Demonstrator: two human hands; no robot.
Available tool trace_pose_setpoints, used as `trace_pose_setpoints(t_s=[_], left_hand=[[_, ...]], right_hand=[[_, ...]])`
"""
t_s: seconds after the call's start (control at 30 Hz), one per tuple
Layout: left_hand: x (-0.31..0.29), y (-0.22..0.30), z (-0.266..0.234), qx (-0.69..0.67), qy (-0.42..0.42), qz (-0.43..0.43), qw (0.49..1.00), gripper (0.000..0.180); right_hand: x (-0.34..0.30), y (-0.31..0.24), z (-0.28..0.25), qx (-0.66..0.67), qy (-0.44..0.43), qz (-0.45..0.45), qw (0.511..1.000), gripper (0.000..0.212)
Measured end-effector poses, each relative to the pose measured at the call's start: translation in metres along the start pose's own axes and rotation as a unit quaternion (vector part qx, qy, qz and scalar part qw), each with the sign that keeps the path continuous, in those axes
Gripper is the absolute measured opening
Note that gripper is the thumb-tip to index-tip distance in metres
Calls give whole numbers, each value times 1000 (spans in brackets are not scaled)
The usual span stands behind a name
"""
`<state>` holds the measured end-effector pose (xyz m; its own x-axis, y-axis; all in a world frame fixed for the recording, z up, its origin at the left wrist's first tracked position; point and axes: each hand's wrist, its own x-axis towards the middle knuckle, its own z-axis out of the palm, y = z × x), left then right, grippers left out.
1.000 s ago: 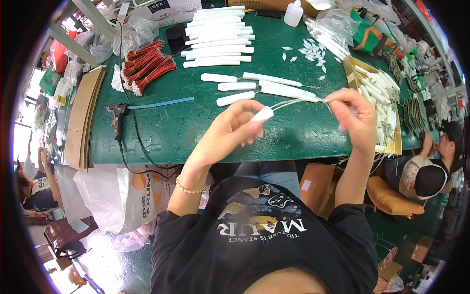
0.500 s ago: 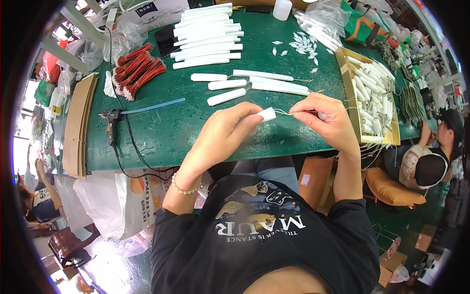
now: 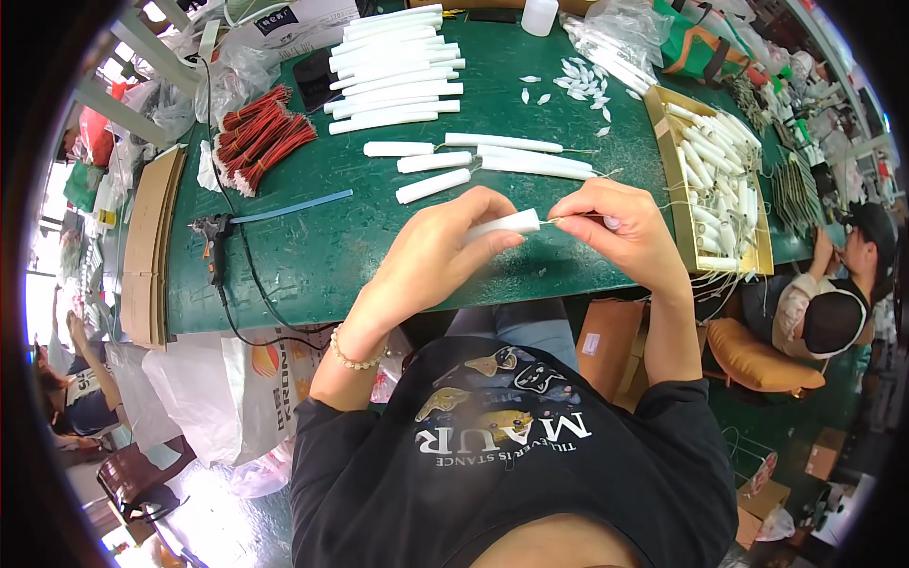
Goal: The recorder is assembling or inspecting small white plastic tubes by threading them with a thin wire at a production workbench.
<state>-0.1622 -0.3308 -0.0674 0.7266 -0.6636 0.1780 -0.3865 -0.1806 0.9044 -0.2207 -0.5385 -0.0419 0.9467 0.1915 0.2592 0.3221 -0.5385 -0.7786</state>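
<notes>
My left hand (image 3: 445, 251) is closed around a short white tube (image 3: 507, 224), held level over the near part of the green table (image 3: 331, 256). My right hand (image 3: 615, 227) pinches a thin wire (image 3: 559, 220) at the tube's right end, fingertips almost touching the left hand's. Just beyond the hands lie several loose white tubes (image 3: 431, 186), some long with wires (image 3: 535, 163) sticking out. Both forearms come in from the lower edge.
A row of long white tubes (image 3: 398, 71) lies at the back. Red wire bundles (image 3: 260, 137) sit back left, a glue gun (image 3: 213, 241) with its cord at left, white petal-shaped pieces (image 3: 578, 80) behind, a cardboard tray (image 3: 672, 180) of finished tubes at right. Another person (image 3: 833, 293) sits at right.
My hands have drawn together: the right hand came in to the tube's end and the wire's visible length has shrunk. The view has shifted slightly.
</notes>
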Motion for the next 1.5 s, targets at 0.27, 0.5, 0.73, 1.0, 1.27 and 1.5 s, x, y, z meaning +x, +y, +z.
trace_pose_setpoints(t_s=[0.27, 0.5, 0.73, 1.0, 1.27, 1.5], left_hand=[[6, 2, -5, 83, -79, -1, 993, 22], [7, 2, -5, 122, -95, -1, 988, 22], [10, -1, -2, 174, -101, 170, 965, 24], [-16, -19, -8, 55, 196, 99, 974, 33], [22, 5, -44, -363, 309, 186, 859, 22], [57, 73, -17, -153, 191, 217, 945, 27]], right_hand=[[-6, 3, 7, -40, -19, 17, 999, 21], [-6, 3, 3, -32, -144, 64, 987, 33], [-11, 8, 13, 42, -167, 87, 981, 27], [-13, 25, 24, 253, 82, 194, 944, 18], [18, 20, 68, 385, -24, 178, 905, 24], [21, 27, 72, 224, 110, -28, 968, 30]])
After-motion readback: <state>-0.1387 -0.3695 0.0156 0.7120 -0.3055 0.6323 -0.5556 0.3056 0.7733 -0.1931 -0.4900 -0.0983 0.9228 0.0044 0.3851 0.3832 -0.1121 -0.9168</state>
